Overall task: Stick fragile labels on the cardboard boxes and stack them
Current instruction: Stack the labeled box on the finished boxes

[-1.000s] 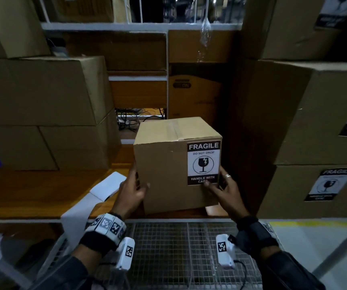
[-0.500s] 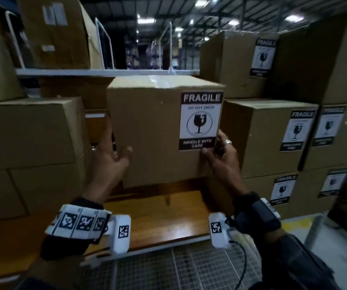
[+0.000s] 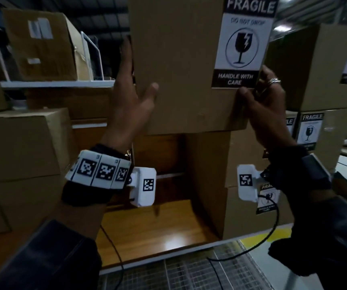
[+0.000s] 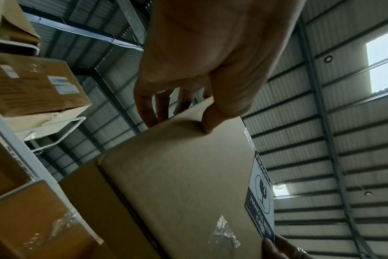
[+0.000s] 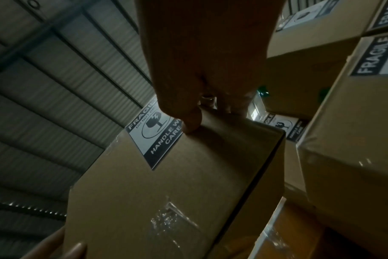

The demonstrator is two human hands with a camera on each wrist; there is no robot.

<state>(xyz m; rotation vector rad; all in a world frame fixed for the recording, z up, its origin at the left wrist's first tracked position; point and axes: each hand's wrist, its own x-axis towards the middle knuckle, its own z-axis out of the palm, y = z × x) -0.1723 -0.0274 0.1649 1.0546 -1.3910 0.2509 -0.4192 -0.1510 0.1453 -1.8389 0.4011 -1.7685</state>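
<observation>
Room left: I see the plain brown cardboard box [image 3: 181,65] held up in the air, its left side clear of the white metal shelf [image 3: 57,83] that carries an older taped brown carton [image 3: 40,45].
Room right: a stack of labelled brown boxes [image 3: 319,68] stands just beside the raised box; the gap is narrow and my right hand sits in it.
Room below: the glossy orange-brown wooden bench top [image 3: 151,231] lies well under the box, open air between.
Box look: square-edged, clean faces, clear tape on the underside in both wrist views.
Label: a black-and-white rectangular fragile sticker [image 3: 246,42] with a broken-glass symbol, flat on the near face by the right edge.
Left hand [image 3: 130,97]: fingers straight along the box's left side, thumb pressed on the near face.
Right hand [image 3: 262,105]: clamps the right edge low down, thumb on the near face at the sticker's bottom corner, ringed fingers wrapped round the side.
Box position: lifted between both hands, above wrist level.
</observation>
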